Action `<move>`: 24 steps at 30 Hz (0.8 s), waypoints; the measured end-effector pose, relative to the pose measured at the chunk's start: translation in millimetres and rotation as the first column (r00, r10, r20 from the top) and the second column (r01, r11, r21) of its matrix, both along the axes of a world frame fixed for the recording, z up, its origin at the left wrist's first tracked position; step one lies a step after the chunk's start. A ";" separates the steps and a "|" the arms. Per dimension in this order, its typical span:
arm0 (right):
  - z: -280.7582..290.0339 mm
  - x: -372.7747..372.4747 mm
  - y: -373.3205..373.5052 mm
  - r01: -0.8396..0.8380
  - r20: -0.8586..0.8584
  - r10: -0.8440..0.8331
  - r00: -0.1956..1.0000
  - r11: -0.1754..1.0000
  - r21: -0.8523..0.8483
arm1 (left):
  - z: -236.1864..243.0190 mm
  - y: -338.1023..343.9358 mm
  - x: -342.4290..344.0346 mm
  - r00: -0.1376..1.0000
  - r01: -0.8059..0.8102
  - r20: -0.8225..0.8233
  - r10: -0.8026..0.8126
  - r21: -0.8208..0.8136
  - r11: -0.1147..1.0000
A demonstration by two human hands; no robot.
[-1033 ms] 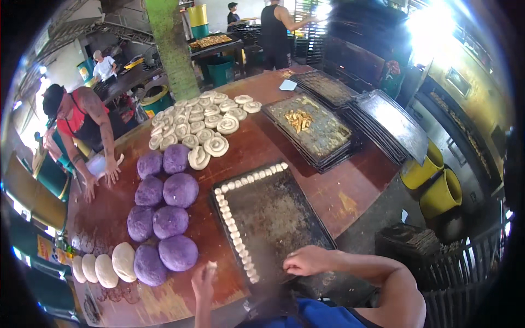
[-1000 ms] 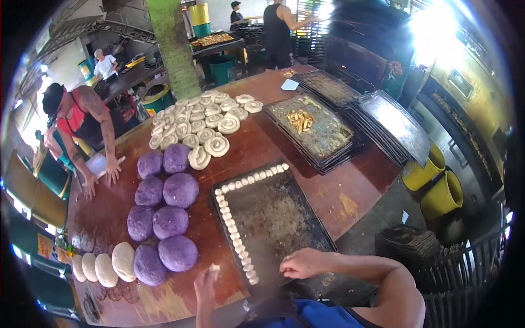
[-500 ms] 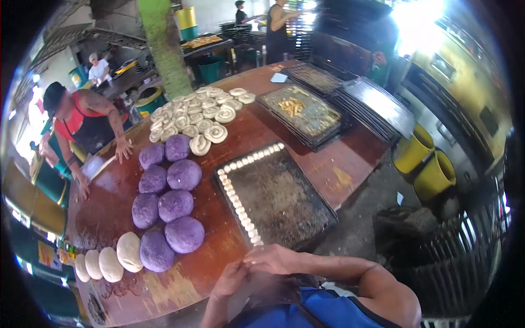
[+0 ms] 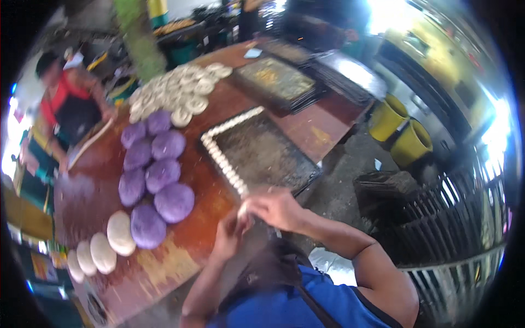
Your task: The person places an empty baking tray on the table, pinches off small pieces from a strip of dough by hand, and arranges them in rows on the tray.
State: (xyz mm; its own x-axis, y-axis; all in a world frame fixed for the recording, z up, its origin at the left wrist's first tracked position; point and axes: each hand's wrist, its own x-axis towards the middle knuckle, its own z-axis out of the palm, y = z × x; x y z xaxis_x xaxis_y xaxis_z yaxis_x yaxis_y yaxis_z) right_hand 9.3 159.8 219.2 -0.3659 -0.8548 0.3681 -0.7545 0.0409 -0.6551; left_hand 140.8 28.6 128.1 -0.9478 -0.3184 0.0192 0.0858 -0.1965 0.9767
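Note:
My left hand (image 4: 229, 235), fingers closed round a pale piece of dough (image 4: 242, 209), meets my right hand (image 4: 276, 208) just below the near corner of a dark baking tray (image 4: 254, 153). My right hand pinches at that same piece; motion blur softens both hands. Small pale dough balls (image 4: 221, 158) run in rows along the tray's far and left edges. To the left lie several purple dough mounds (image 4: 174, 202) and, nearer, several pale oval dough pieces (image 4: 103, 252). Behind them is a spread of coiled pale dough (image 4: 180, 87).
A co-worker in red (image 4: 74, 95) handles a long pale strip at the wooden table's (image 4: 164, 251) left side. Stacked trays (image 4: 276, 85) stand at the back right. Yellow bins (image 4: 410, 145), a metal rack (image 4: 448, 208) and a green pillar (image 4: 136, 38) surround the table.
My hands, apart a second ago, have come together at the tray's near corner. The view has shifted, so the table appears higher. The co-worker's pale strip appears longer.

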 end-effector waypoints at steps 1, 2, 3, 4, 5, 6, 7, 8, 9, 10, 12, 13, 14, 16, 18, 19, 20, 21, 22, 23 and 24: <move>-5.5 3.7 -16.2 0.140 0.037 -0.136 0.990 0.981 -0.137 | -3.6 -3.3 -13.9 0.999 -0.041 0.008 0.040 0.049 0.998; -19.5 9.7 -30.1 0.168 -0.014 -0.176 0.984 0.960 -0.226 | 14.5 6.3 -31.5 0.979 -0.200 -0.008 0.204 0.151 0.968; -25.3 8.3 -39.3 0.157 -0.034 -0.173 0.984 0.950 -0.270 | 18.1 4.6 -41.9 0.971 -0.212 -0.014 0.240 0.417 0.884; -32.9 5.6 -47.8 0.149 -0.052 -0.174 0.983 0.938 -0.312 | 24.2 -2.4 -47.1 0.960 -0.260 0.016 0.280 0.425 0.867; -31.4 -10.5 -45.8 0.087 -0.044 -0.102 0.994 0.962 -0.258 | 28.2 -5.6 -49.5 0.948 -0.302 0.047 0.314 0.435 0.848; -29.4 -26.7 -48.6 0.022 -0.032 -0.029 0.999 0.978 -0.206 | 17.9 -13.3 -50.5 0.936 -0.337 0.061 0.347 0.441 0.832; -24.0 -38.9 -58.1 0.061 -0.062 -0.078 0.995 0.967 -0.249 | 4.2 -25.0 -49.0 0.961 -0.274 0.005 0.277 0.184 0.944; -24.0 -47.1 -71.4 0.008 -0.123 -0.031 0.992 0.984 -0.177 | -0.8 -31.3 -54.7 0.970 -0.241 -0.004 0.242 0.045 0.969; -26.2 -53.3 -86.2 -0.042 -0.181 0.022 0.983 0.994 -0.105 | -5.5 -35.7 -59.7 0.977 -0.214 -0.012 0.214 -0.091 0.973; -33.9 -61.5 -97.9 -0.055 -0.168 0.037 0.985 0.994 -0.099 | -9.4 -36.0 -66.6 0.968 -0.231 0.032 0.249 -0.271 0.934; -55.8 -80.5 -115.6 -0.149 -0.212 0.146 0.966 0.989 0.003 | 18.5 -45.3 -76.2 0.924 -0.091 0.350 0.154 -0.190 0.978; -58.4 -90.8 -123.1 -0.182 -0.196 0.179 0.964 0.983 0.002 | 24.3 -47.7 -75.3 0.912 -0.120 0.365 0.184 -0.190 0.974; -59.7 -102.0 -125.7 -0.351 0.119 0.349 0.930 0.937 -0.008 | 25.3 -45.6 -72.6 0.919 -0.249 0.300 0.256 -0.061 0.966; -70.2 -139.5 -133.7 -0.583 0.507 0.466 0.725 0.808 0.091 | 3.0 -82.2 -59.0 0.882 -0.432 0.015 0.471 0.427 0.794; -101.2 -176.1 -168.9 -0.253 0.182 0.219 0.959 0.948 0.191 | -13.2 -110.4 -40.5 0.748 -0.383 -0.119 0.653 0.726 0.571; -107.8 -196.9 -195.7 -0.092 0.348 -0.011 0.937 0.956 0.279 | -9.4 -104.0 -42.3 0.728 -0.564 -0.052 0.684 0.522 0.640; -124.5 -214.7 -222.7 -0.064 0.356 -0.050 0.933 0.952 0.300 | -3.9 -95.1 -40.7 0.694 -0.695 0.009 0.720 0.269 0.667; -155.5 -234.2 -238.8 0.000 0.195 -0.037 0.980 0.982 0.190 | -2.3 -78.8 -48.3 0.769 -0.612 0.266 0.582 0.040 0.790; -175.6 -250.2 -255.6 -0.063 0.212 0.010 0.977 0.968 0.245 | -0.8 -60.7 -47.9 0.718 -0.442 0.527 0.454 -0.157 0.883; -181.4 -249.6 -265.0 -0.016 0.065 0.008 0.998 0.992 0.125 | -10.0 -46.5 -34.2 0.734 -0.443 0.507 0.451 -0.146 0.885; -183.7 -245.0 -272.8 0.017 0.069 -0.027 0.997 0.991 0.134 | -18.9 -32.4 -17.4 0.756 -0.435 0.484 0.440 -0.131 0.891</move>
State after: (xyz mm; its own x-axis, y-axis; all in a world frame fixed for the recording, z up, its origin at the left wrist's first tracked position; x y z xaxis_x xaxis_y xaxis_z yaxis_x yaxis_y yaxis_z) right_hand -235.7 -113.0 35.6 -0.4063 -0.8859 0.2240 -0.7044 0.1475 -0.6943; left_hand 123.4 -3.8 109.2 -0.5877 -0.7030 -0.4004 -0.3275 -0.2458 0.9123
